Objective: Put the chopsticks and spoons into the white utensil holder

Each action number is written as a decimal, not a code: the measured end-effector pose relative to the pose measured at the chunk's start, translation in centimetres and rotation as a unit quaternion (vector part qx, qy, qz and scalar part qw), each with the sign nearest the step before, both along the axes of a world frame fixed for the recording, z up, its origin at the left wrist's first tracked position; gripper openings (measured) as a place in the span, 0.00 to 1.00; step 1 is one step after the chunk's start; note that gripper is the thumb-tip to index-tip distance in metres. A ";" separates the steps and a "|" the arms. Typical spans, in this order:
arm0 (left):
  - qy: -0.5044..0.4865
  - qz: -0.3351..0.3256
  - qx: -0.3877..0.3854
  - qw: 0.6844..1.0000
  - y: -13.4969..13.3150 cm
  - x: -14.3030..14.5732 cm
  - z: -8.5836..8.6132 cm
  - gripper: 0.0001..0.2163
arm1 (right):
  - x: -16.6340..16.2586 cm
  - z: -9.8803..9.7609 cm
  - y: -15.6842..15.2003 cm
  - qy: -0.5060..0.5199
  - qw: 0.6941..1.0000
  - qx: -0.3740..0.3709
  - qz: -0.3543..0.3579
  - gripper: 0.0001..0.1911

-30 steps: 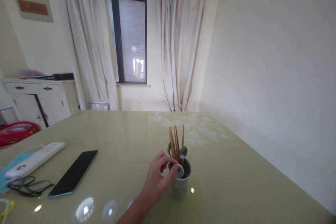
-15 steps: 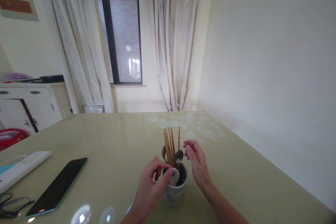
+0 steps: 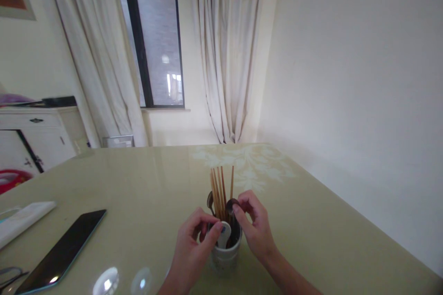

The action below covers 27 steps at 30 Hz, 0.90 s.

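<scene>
A light-coloured utensil cup [image 3: 224,257] stands upright on the table, holding several wooden chopsticks [image 3: 217,193] and some spoons. My left hand [image 3: 195,242] pinches the edge of a white ceramic spoon [image 3: 224,235] at the cup's front rim. At the right side, my right hand [image 3: 255,221] has thumb and fingers closed on the bowl of a dark metal spoon [image 3: 231,205], whose lower part is inside the cup. Another metal spoon [image 3: 210,200] leans at the cup's left, touched by neither hand.
On the left of the table [image 3: 145,193] lie a dark tablet-like device [image 3: 65,249], a white power strip [image 3: 26,221] and partly visible glasses [image 3: 12,276]. A white wall [image 3: 353,101] runs along the right. Behind are curtains [image 3: 228,55] and a white cabinet [image 3: 44,133].
My right hand has moved left and closed on the metal spoon's bowl. The left hand keeps its pinch on the white spoon. The view has shifted slightly.
</scene>
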<state>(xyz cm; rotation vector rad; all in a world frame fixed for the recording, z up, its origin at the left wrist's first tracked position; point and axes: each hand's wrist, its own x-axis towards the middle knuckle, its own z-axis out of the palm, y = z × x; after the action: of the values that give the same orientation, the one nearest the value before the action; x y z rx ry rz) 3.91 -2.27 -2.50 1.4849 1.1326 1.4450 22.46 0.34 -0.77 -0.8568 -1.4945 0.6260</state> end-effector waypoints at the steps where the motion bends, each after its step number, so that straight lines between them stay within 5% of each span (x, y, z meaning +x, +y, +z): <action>1: -0.003 0.005 -0.001 1.000 0.0 0.0 0.0 0.21 | 0.0 -0.1 0.0 0.000 1.000 0.004 -0.006 0.15; 20: 0.077 0.009 0.056 0.995 0.1 -1.0 0.4 0.17 | 0.1 -0.3 -0.1 -0.075 0.997 0.029 -0.010 0.11; 27: 0.094 -0.002 0.078 0.993 0.2 -1.3 0.5 0.17 | 1.0 -1.0 0.2 -0.132 0.987 0.087 0.004 0.21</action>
<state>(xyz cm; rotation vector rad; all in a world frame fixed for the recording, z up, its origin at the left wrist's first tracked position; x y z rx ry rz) 2.60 -2.11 -1.99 1.7616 1.1480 1.4415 23.47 0.54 -1.76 -0.8213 -1.7634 0.3896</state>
